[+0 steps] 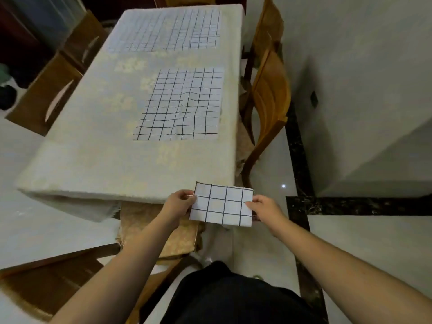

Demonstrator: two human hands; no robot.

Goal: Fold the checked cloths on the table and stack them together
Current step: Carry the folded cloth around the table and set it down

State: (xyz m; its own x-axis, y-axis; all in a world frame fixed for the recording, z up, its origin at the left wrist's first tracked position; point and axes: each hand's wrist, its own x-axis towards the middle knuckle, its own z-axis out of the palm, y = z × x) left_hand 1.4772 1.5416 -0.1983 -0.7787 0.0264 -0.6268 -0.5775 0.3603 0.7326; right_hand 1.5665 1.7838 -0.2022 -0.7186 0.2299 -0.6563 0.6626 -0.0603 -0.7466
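White folded cloth (222, 204) with a dark grid hangs in the air just off the near edge of the table (98, 160), pinched at its left side by the left hand (180, 203) and at its right side by the right hand (263, 208), fingers curled round its edges. Beyond the fingers, a flat cloth (180, 104) lies spread on the table. Farther still, at the far end, lies a larger cloth (163, 31) with a small folded one (205, 42) on its right corner.

Flat cloth (180, 104) on table (93, 148); chair (268, 99) right.
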